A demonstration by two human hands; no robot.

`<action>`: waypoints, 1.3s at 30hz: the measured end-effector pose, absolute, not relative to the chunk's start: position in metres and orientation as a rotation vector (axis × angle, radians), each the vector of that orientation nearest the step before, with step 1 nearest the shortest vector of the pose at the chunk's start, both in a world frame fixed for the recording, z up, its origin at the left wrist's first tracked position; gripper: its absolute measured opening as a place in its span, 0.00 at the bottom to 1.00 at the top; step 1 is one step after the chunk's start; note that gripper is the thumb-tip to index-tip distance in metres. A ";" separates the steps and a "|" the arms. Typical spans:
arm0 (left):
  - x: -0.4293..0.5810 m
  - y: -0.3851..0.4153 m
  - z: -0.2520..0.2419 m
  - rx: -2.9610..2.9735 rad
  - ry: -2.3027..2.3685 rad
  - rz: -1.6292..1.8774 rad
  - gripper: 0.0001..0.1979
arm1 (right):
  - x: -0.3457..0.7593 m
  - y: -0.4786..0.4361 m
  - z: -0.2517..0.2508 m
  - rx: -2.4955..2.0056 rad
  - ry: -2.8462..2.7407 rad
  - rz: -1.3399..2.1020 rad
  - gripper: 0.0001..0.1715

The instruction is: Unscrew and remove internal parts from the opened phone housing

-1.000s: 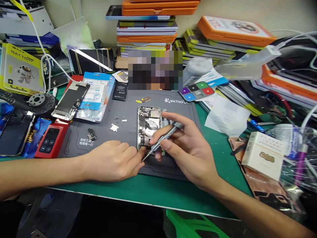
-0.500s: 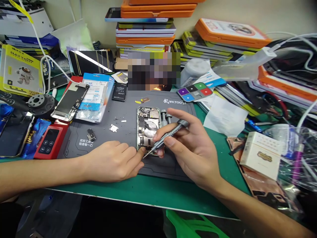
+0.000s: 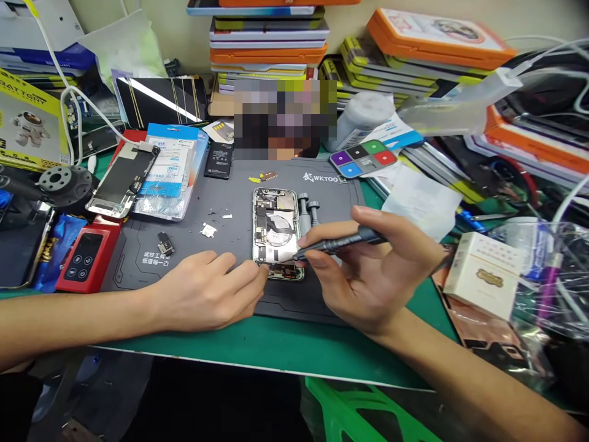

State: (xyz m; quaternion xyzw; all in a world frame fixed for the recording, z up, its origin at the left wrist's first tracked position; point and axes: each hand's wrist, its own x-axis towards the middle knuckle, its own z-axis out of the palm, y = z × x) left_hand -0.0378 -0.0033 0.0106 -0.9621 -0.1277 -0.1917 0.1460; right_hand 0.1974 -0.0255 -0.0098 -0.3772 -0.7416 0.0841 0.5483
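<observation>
Head view: seemingly working inside the phone point(image 3: 278, 224), holding screwdriver point(image 3: 343, 244) in right hand point(image 3: 380, 282), with left hand point(image 3: 221, 288) curled, grip unclear. Next, probably needs steady aim.

Opened phone point(image 3: 278, 228) flat, innards bare — dark screwdriver point(image 3: 343, 244) aslant over its edge.

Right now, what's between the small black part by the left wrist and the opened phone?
Head view: silver metal plate, plus smaller white piece farther back, both on the mat, apart from the opened phone.
</observation>
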 end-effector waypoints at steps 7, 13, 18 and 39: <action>-0.038 -0.003 0.010 -2.773 -0.375 -0.556 0.12 | 0.196 -0.024 -0.013 -0.858 -1.806 0.330 0.41; -0.037 -0.002 0.010 -2.767 -0.364 -0.564 0.10 | 0.197 -0.025 -0.014 -0.849 -1.838 0.346 0.41; -0.038 -0.002 0.009 -2.794 -0.359 -0.570 0.10 | 0.199 -0.025 -0.017 -0.845 -1.841 0.402 0.43; -0.038 -0.003 0.009 -2.772 -0.387 -0.649 0.09 | 0.208 -0.028 0.000 -0.883 -1.993 0.068 0.39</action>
